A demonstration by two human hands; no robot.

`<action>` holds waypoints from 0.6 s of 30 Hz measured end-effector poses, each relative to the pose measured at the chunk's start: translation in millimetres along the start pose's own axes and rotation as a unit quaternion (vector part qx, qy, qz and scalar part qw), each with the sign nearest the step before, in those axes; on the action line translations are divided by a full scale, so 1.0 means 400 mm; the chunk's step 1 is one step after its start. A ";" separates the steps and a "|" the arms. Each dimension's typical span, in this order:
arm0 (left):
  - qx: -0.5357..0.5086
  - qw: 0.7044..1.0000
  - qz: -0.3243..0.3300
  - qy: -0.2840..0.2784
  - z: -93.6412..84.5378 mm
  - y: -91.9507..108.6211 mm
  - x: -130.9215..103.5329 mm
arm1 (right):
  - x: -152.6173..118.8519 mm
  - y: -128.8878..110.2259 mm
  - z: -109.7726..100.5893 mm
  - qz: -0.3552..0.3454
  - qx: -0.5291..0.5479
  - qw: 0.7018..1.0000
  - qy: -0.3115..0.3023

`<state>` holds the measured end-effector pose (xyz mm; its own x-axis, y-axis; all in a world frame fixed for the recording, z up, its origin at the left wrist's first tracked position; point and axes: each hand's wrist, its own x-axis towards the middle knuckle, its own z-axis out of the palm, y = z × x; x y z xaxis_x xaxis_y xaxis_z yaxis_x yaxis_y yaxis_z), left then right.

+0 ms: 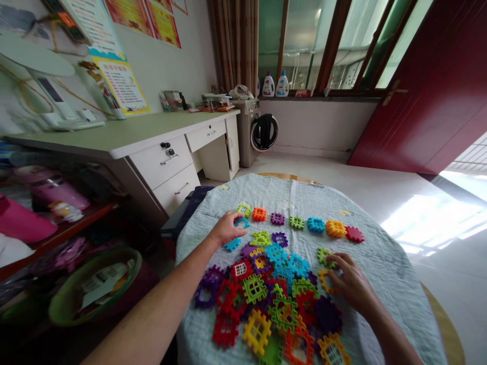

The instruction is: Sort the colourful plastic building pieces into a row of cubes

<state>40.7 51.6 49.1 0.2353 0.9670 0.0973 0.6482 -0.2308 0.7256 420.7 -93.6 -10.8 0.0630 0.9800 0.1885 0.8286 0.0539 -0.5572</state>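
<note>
My left hand (pixel 227 229) is closed in a pinch on a blue square block (pixel 241 223) with a cut-out middle and notched edges. Another blue block (pixel 233 244) lies just below that hand. My right hand (pixel 349 276) reaches in from the right, fingers apart; its fingertips touch or hover at a green block (pixel 325 256), and the thumb is by a yellow frame block (pixel 325 281). Between the hands spreads a pile of notched plastic blocks (pixel 254 289) in several colours. Behind it runs a row of blocks, among them an orange one (pixel 259 214) and a red one (pixel 355 233).
A pale cloth covers the round table (pixel 384 284). To the left are a desk (pixel 152 129) with drawers, a green basket (pixel 135 263) and a pink bottle (pixel 57 187). Farther back stand a washing machine (pixel 245 137) with its door open and a red door (pixel 414 101).
</note>
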 end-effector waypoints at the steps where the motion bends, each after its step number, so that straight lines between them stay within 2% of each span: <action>1: 0.002 1.000 -0.006 0.015 -0.015 -0.007 -0.004 | 0.000 0.002 0.001 0.000 -0.001 1.000 -0.002; 5: 0.103 0.992 -0.033 0.060 -0.047 -0.014 -0.049 | -0.001 0.010 0.004 -0.003 -0.006 1.000 -0.007; 11: 0.264 0.963 -0.043 0.033 -0.002 -0.016 -0.126 | -0.003 0.013 0.009 -0.004 -0.017 1.000 -0.003; 14: 0.276 0.960 -0.045 0.003 0.017 -0.028 -0.129 | -0.004 0.013 0.010 -0.010 -0.015 1.000 0.001; 18: 0.273 0.961 -0.042 -0.005 0.019 -0.040 -0.120 | -0.003 0.012 0.006 -0.007 -0.011 1.000 -0.004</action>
<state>24.5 8.2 27.7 0.1717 0.9841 0.0452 0.9477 -0.1775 0.2651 423.3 -94.1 -15.6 0.0481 0.9806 0.1899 0.8411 0.0628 -0.5372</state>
